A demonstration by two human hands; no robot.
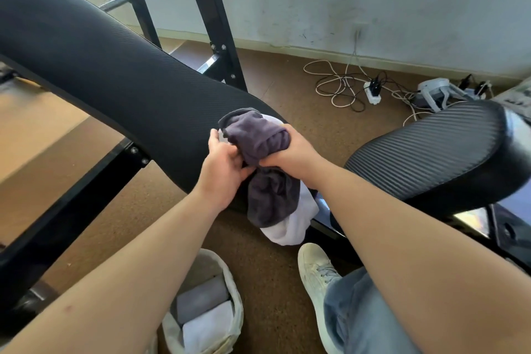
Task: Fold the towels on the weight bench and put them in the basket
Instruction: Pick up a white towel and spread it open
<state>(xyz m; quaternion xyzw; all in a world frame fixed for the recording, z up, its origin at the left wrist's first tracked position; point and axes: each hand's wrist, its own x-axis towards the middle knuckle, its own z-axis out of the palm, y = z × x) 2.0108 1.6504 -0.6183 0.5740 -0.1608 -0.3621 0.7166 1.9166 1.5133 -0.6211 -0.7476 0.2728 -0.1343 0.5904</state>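
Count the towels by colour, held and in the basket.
Dark purple-grey: 1, the dark towel gripped by left hand and right hand
White: 2, the hanging white towel and the folded white towel in the basket
Light grey: 1, the folded grey towel, also basketed
Total: 4

No readable text, brand or number; nothing legible on bench [115,80], dark towel [258,141], basket [237,304], shoe [313,264], power strip [372,92].
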